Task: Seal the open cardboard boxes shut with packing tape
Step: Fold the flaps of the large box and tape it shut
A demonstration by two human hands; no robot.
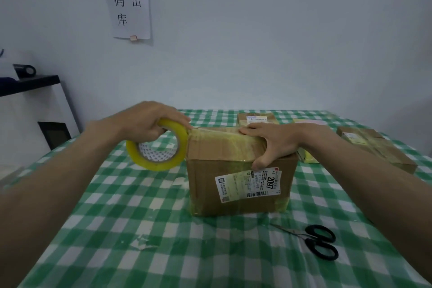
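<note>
Box (240, 170) at table (140, 229) centre. Left hand (145, 121), at 9 o'clock of box, grips tape roll (157, 145), strip drawn onto top left edge. Right hand (273, 142) spread flat on top, thumb down the front. Scissors (315, 239) at 5 o'clock. Risk: strip may wrinkle or skew if tension slackens; box may shift if right hand lifts.

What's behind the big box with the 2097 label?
Behind the big box a smaller labelled box peeks over its top, and a yellow packet shows at its right. Their lower parts are hidden by the box and the right hand.
</note>
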